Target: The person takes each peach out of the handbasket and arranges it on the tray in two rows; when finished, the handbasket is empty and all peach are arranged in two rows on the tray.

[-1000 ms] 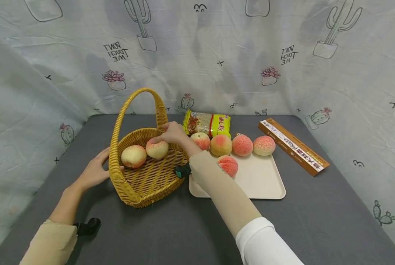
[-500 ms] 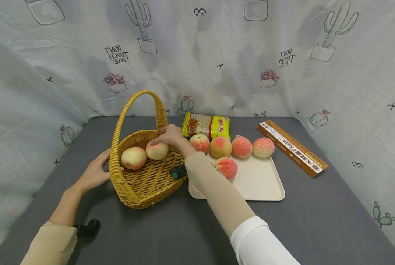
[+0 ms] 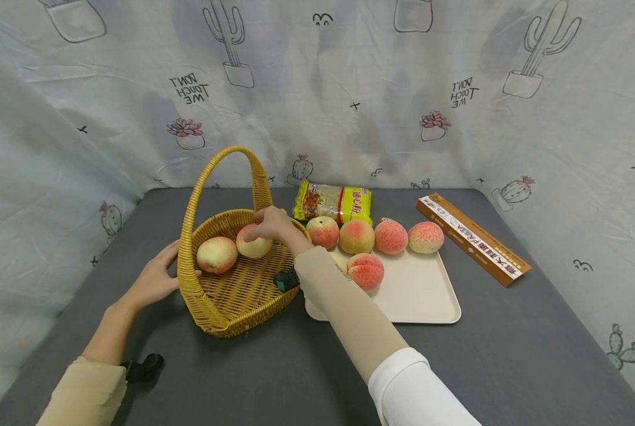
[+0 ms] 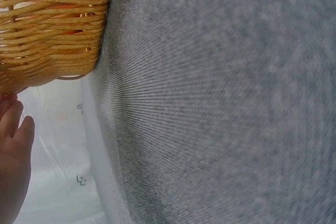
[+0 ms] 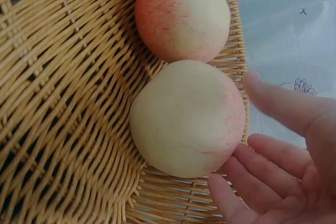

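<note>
A wicker basket [image 3: 242, 296] with a tall hooped handle stands left of the middle. Two peaches lie inside it, the left peach [image 3: 217, 255] touching the right peach [image 5: 186, 121]. My left hand [image 3: 154, 278] holds the basket's left side, a digit's tip showing past the handle's base and fingers against the outer wall. In the left wrist view, fingertips [image 4: 16, 121] meet the weave. My right hand [image 3: 276, 226] is over the right peach, its thumb spread away from the fingers. The right wrist view shows its fairly straight fingers [image 5: 262, 174] at that peach's edge.
Several peaches, one a front peach [image 3: 366, 272], sit on or along a cream tray [image 3: 418, 302] right of the basket. Behind them lies a yellow noodle packet [image 3: 333, 203]. A long brown pasta box [image 3: 471, 236] slants at right. A printed curtain [image 3: 317, 89] hangs behind the table.
The right hand's fingers have loosened and lifted slightly from the right peach in the basket. That peach now shows its red side turned differently. The left hand stays at the basket.
</note>
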Tool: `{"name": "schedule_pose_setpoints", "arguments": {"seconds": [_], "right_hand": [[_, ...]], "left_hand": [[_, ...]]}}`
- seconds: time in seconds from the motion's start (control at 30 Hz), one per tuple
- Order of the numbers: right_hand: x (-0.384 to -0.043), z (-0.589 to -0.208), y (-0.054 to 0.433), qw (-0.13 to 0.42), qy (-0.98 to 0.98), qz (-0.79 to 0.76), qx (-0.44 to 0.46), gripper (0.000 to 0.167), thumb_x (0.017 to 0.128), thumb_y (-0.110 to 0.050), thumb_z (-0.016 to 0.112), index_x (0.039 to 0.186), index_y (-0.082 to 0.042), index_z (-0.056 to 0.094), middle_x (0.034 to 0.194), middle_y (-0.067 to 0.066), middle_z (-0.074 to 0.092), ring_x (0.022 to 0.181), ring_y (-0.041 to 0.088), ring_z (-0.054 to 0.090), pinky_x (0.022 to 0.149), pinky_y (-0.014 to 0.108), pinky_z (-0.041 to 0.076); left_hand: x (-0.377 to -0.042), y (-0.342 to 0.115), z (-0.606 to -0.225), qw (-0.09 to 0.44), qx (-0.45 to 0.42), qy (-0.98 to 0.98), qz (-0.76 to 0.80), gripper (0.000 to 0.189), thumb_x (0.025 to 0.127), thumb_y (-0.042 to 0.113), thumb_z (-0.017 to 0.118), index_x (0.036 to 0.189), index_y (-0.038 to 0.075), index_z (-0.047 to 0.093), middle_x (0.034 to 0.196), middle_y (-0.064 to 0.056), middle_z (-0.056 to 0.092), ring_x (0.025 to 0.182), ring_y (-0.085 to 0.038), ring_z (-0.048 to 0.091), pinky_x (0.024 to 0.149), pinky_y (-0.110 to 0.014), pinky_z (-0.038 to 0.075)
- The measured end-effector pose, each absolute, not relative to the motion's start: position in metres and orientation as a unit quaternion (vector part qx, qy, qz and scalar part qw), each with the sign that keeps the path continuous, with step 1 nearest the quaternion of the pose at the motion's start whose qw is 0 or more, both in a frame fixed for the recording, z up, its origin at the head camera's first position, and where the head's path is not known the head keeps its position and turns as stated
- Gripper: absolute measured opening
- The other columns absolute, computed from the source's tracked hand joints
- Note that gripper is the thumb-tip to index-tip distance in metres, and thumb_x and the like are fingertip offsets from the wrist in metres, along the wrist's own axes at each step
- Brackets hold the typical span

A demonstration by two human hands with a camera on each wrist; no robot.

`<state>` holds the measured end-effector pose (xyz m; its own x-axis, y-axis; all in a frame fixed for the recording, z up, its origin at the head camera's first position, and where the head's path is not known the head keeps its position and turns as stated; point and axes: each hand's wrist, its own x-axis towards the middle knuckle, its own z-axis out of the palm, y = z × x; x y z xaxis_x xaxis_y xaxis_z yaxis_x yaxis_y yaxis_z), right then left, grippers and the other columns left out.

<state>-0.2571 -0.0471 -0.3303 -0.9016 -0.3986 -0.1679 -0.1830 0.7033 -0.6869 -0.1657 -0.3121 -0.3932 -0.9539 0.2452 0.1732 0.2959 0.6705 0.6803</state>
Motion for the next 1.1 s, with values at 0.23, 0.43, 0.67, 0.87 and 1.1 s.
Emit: {"name": "schedule_pose_setpoints", "arguments": {"seconds": [0.23,0.43,0.67,0.87,1.1], "right_hand": [[-0.2617,-0.3318,-0.0482,0.158,0.926,-0.286,-0.189,0.062,0.084,-0.023,0.078,0.140,-0.011,0.055,0.132,0.007,0.059,0.125,0.028,0.049,0.088,0.031,0.051],[-0.2645,-0.3332,-0.0474,0.199,0.925,-0.252,-0.206,0.061,0.085,-0.027,0.077,0.139,-0.008,0.055,0.141,0.008,0.052,0.131,0.027,0.045,0.097,0.031,0.049],[-0.2638,-0.3353,-0.0466,0.235,0.920,-0.223,-0.222,0.069,0.084,-0.028,0.077,0.144,-0.007,0.049,0.141,0.009,0.051,0.129,0.025,0.047,0.100,0.031,0.047],[-0.2608,-0.3373,-0.0481,0.228,0.921,-0.213,-0.232,0.070,0.081,-0.023,0.080,0.143,-0.007,0.050,0.134,0.009,0.056,0.119,0.023,0.054,0.091,0.029,0.050],[-0.2600,-0.3380,-0.0540,0.202,0.935,-0.168,-0.238,0.031,0.075,-0.027,0.085,0.068,-0.013,0.057,0.061,-0.003,0.043,0.055,0.011,0.036,0.049,0.023,0.034]], "left_hand": [[-0.1664,-0.3130,-0.3940,0.034,-0.149,-0.913,-0.378,0.082,0.086,0.021,0.073,0.150,-0.005,0.029,0.151,-0.032,0.024,0.135,-0.056,0.024,0.104,-0.070,0.027],[-0.1667,-0.3132,-0.3936,0.035,-0.154,-0.911,-0.381,0.081,0.086,0.021,0.073,0.150,-0.004,0.030,0.151,-0.032,0.024,0.134,-0.055,0.025,0.104,-0.070,0.027],[-0.1665,-0.3130,-0.3942,0.038,-0.152,-0.914,-0.375,0.081,0.085,0.021,0.073,0.149,-0.004,0.031,0.151,-0.032,0.024,0.135,-0.056,0.024,0.104,-0.071,0.027],[-0.1665,-0.3135,-0.3953,0.035,-0.150,-0.913,-0.378,0.081,0.086,0.021,0.073,0.150,-0.005,0.030,0.151,-0.032,0.024,0.135,-0.056,0.024,0.105,-0.070,0.027],[-0.1660,-0.3123,-0.3956,0.032,-0.144,-0.915,-0.375,0.082,0.086,0.022,0.073,0.150,-0.004,0.029,0.152,-0.032,0.023,0.135,-0.055,0.024,0.105,-0.070,0.027]]}}
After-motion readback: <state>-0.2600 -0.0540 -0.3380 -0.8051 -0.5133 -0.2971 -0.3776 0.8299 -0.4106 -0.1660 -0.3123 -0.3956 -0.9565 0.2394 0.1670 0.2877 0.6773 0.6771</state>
